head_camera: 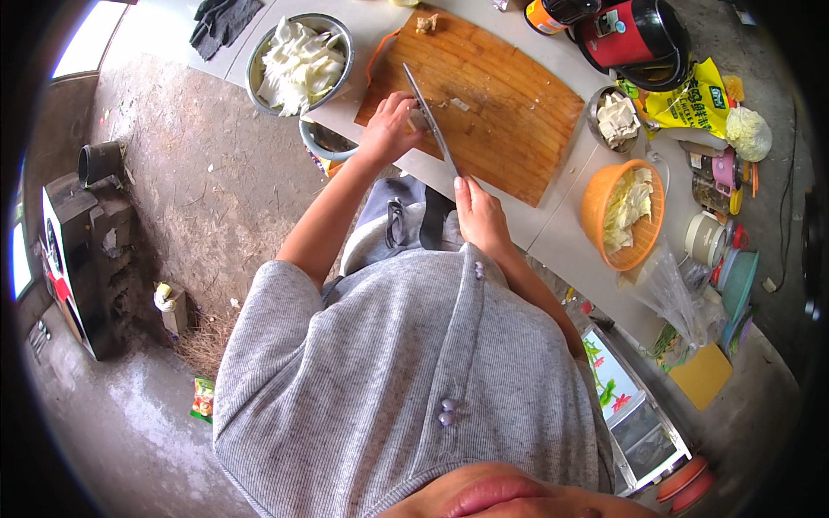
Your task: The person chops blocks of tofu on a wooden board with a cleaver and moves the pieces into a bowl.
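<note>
My right hand (480,210) grips the handle of a kitchen knife (435,123), its blade standing edge-down across the left part of a wooden cutting board (505,110). Left of the blade, my left hand (388,126) holds a small pale piece of food (418,120) against the board, partly hidden by the fingers. Just right of the knife lies a small pale slice (460,104). A knob of what looks like ginger (426,24) rests near the board's far edge.
Left of the board stands a metal bowl (350,48) of torn cabbage leaves. A bowl of tofu (616,120) and an orange basket (592,207) with cabbage stand right. Beyond are a red-and-black electric pot (615,35) and a yellow bag (693,100). A bucket (320,147) sits below the table edge.
</note>
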`<state>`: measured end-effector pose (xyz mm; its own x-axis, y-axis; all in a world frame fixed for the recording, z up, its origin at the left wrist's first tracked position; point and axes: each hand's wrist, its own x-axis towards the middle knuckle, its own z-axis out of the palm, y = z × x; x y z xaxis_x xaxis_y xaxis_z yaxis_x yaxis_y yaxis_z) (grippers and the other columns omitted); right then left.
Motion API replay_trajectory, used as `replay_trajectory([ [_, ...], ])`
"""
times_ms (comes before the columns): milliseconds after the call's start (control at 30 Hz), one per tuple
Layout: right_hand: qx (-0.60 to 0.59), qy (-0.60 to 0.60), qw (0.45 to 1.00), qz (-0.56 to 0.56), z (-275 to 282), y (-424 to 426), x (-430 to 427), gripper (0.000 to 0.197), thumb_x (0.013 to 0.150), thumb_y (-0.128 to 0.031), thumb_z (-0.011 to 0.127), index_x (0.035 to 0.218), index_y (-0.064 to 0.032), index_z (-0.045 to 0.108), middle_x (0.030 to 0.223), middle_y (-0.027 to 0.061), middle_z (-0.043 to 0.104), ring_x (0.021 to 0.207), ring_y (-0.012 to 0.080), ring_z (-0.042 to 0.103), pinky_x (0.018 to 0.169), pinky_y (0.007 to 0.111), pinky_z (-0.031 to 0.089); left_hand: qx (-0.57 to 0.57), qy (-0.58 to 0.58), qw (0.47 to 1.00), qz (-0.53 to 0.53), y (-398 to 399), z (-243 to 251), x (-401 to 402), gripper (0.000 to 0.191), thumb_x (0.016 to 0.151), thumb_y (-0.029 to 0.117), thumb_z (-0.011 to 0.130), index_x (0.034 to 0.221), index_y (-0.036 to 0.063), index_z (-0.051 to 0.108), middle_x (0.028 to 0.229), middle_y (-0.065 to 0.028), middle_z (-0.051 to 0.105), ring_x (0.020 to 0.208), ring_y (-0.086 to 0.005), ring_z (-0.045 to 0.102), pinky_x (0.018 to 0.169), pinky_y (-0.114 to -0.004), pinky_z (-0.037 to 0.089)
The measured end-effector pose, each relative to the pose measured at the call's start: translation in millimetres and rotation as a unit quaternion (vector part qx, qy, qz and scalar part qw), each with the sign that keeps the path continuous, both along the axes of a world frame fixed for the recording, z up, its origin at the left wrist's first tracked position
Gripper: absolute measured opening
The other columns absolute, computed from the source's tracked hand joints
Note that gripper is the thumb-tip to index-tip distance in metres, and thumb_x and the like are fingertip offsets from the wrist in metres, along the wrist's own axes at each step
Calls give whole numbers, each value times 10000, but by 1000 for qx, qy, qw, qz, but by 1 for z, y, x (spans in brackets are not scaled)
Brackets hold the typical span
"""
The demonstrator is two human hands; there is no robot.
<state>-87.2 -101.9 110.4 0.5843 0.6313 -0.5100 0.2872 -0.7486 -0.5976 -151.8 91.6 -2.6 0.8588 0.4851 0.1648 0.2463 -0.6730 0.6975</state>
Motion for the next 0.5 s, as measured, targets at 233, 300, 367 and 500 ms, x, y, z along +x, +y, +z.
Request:
replay_trajectory([
  [233,-10,-35,999,4,-37,-6,-4,414,965,-382,335,1226,-119,519,968,224,626,906,420,583,801,476,468,-14,-7,1000,7,-2,-3,0,461,683,152,702,1092,37,523,1158,-134,508,1073,-332,503,904,-402,437],
  [300,36,-35,999,-9,-46,-10,-5,417,969,-381,335,1154,-69,541,928,241,620,882,429,582,773,470,468,-14,-16,1000,6,-2,-2,-1,460,687,154,705,1094,38,522,1164,-142,500,1080,-333,499,908,-401,434],
  [367,82,-37,996,-23,-48,-13,-4,441,973,-380,334,1083,-20,563,889,258,615,857,438,581,744,464,468,-13,-28,1000,4,-1,-1,-4,459,692,155,708,1095,40,521,1171,-149,491,1087,-334,494,911,-400,432],
  [500,80,-1,996,-42,-31,-13,-3,438,976,-376,341,1037,-9,572,871,253,616,847,437,581,731,455,465,-25,-43,999,-21,0,3,-10,466,692,162,709,1099,42,517,1180,-164,454,1081,-339,492,890,-395,444],
])
